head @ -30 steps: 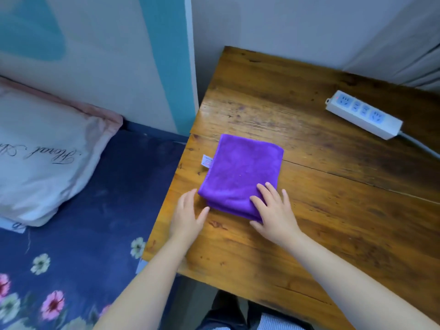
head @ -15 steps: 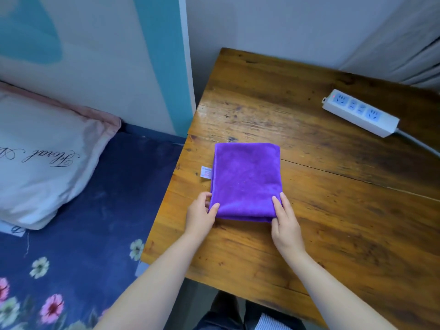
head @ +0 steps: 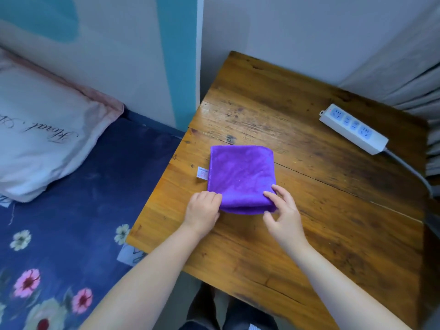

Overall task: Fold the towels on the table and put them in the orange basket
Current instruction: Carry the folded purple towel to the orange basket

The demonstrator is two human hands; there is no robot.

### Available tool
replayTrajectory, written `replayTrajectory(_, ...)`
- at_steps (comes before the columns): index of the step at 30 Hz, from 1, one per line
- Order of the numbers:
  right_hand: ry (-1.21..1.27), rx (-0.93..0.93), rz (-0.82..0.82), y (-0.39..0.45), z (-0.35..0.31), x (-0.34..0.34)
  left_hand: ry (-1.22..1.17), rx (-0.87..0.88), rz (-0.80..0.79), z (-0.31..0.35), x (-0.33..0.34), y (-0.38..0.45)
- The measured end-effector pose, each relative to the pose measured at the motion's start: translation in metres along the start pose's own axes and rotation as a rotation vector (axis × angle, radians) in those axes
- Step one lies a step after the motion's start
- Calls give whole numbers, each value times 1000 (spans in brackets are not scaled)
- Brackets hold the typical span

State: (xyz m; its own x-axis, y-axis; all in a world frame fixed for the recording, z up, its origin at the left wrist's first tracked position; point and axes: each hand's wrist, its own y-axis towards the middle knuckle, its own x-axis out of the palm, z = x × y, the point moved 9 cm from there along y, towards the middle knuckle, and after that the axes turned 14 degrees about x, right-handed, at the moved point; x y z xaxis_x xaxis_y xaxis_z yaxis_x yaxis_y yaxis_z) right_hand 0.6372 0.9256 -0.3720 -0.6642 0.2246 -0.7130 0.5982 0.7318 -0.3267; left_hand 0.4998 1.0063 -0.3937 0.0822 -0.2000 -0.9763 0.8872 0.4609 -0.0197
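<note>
The purple towel (head: 241,177) lies folded into a compact rectangle on the wooden surface (head: 309,210), close to the surface's left edge and roughly midway along it. A small white label (head: 202,173) projects from the towel's left side and rests flat on the wood. The stacked layers of the fold show along the towel's near edge.

Left hand (head: 202,209): positioned at the towel's near left corner, fingers curled, pinching the corner of the fabric. The hand rests on the surface just beside the towel.

Right hand (head: 283,215): positioned at the towel's near right corner. The thumb lies on top of the fabric and the fingers curl around the corner from the side, gripping the folded layers.

Both forearms extend from the near edge of the surface toward the towel.

A white power strip (head: 352,132) lies well apart from the towel, beyond it and to its right, near the far right corner of the surface. Its grey cable (head: 409,167) runs off toward the right edge.

To the left of the towel, past the surface's edge, a bed (head: 83,186) with a dark blue floral cover stands alongside. A white pillow (head: 40,139) with script lettering lies on the bed, well apart from the towel. Grey curtain (head: 404,67) folds hang beyond the power strip
</note>
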Motion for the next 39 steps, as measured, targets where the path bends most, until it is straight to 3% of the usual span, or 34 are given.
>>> replayTrajectory(8, -629, -519, -107, -30, -79, 16, -47, -124, 30, -6, -56, -66)
replayTrajectory(11, -700, -675, -234, -51, -118, 43, -199, -386, 122, -30, -80, -124)
replayTrajectory(16, -830, -949, -400, -117, -194, 104, -270, -662, 294, -59, -122, -243)
replayTrajectory(28, -772, -1246, -787, -383, -336, 313, -326, -1038, 335, -94, -133, -606)
replayTrajectory(32, -834, -1330, -850, -474, -376, 389, -339, -1161, 301, -107, -138, -719)
replayTrajectory(39, -875, -1382, -859, -557, -446, 472, -400, -1313, 358, -146, -161, -829)
